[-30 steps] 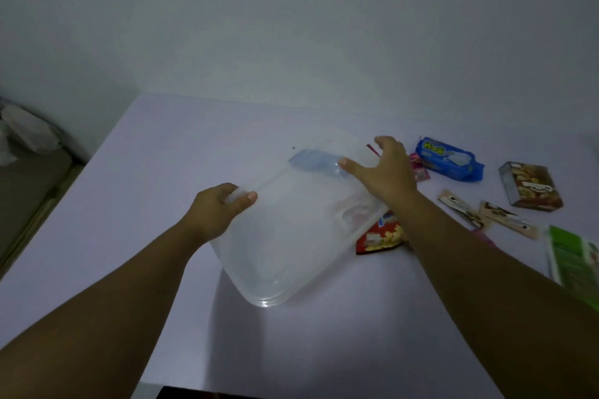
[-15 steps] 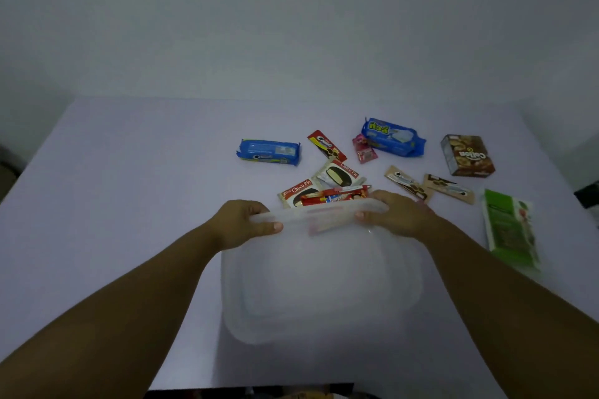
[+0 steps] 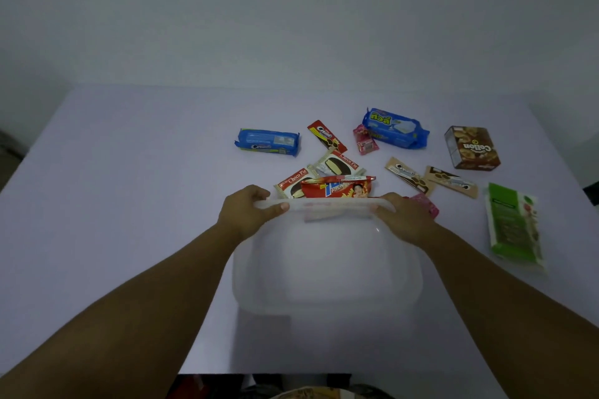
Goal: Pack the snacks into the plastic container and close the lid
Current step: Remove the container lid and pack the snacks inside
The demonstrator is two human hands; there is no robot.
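Lid lifting at the container's far edge

Both hands' fingers clamp the lid (image 3: 327, 204) there, left hand (image 3: 248, 214), right hand (image 3: 405, 220); snacks (image 3: 337, 186) lie just beyond, container (image 3: 327, 269) behind.

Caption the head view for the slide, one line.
Both hands, left and right, grip the far rim of a clear plastic container on a white table, packaged snacks scattered beyond.

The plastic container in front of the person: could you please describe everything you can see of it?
The plastic container is a translucent, whitish, rounded-rectangular tub sitting on the pale table, near its front edge. The left hand and right hand grip its far rim at either end. Whether a lid is on cannot be told; no snacks show inside. The snack packets lie just beyond it.
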